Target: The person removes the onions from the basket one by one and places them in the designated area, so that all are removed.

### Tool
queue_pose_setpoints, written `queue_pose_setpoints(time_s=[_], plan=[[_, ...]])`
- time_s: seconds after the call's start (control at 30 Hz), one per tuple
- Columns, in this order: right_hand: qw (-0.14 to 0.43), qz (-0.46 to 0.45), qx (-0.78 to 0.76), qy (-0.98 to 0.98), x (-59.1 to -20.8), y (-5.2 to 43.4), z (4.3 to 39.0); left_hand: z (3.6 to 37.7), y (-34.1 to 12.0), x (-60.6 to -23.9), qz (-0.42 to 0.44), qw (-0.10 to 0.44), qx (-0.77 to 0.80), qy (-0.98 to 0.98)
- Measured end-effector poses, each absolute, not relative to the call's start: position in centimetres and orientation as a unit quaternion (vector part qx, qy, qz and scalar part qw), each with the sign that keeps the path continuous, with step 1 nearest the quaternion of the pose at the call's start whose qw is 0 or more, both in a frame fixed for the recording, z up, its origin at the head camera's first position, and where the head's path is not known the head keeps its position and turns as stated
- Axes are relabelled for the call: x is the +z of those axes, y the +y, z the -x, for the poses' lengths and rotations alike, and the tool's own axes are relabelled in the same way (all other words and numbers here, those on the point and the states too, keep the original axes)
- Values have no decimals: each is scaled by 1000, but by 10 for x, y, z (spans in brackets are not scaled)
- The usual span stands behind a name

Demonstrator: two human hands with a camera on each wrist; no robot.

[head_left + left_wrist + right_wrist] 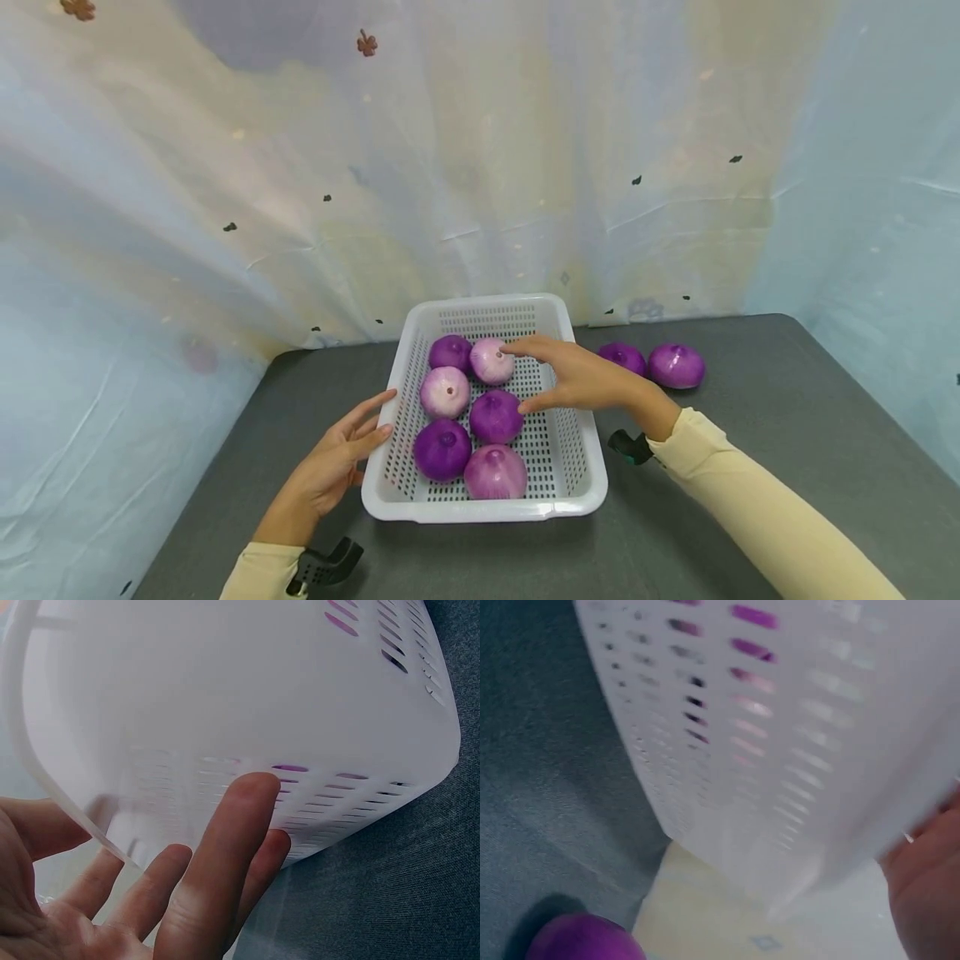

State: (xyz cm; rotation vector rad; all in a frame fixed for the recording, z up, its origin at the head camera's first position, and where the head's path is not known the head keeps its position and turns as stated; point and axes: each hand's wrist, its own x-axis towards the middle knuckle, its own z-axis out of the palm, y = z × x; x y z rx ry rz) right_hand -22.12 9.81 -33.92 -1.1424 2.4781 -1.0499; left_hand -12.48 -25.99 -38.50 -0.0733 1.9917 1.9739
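A white plastic basket [483,510] with slotted walls holds several onions, some deep purple like the front-left onion [442,450], others paler like the pinkish onion [495,472]. At its left rim is my left hand [322,467], thumb and forefinger at the edge; in the left wrist view its fingers [225,862] extend along the outer wall. My right hand [577,379] reaches in over the right rim, thumb and fingers spread apart. Its fingertips are near the pale onion [491,362] and its thumb overlaps the purple onion [496,417]; nothing is held.
Two more purple onions, one partly behind my right forearm [622,357] and one beside it [676,367], lie on the dark grey table [772,450] right of the basket. A patterned curtain [487,167] hangs close behind the table.
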Motion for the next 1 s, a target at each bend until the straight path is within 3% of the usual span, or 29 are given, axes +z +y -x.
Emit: queue_pose_setpoints(time_s=[0.2,1.0], plan=[[93,422,-299,851,-350,85,229,124,-260,-384,23,168,696,698],[151,410,-154,886,-363,60,234,126,-261,-387,18,171,692,701]])
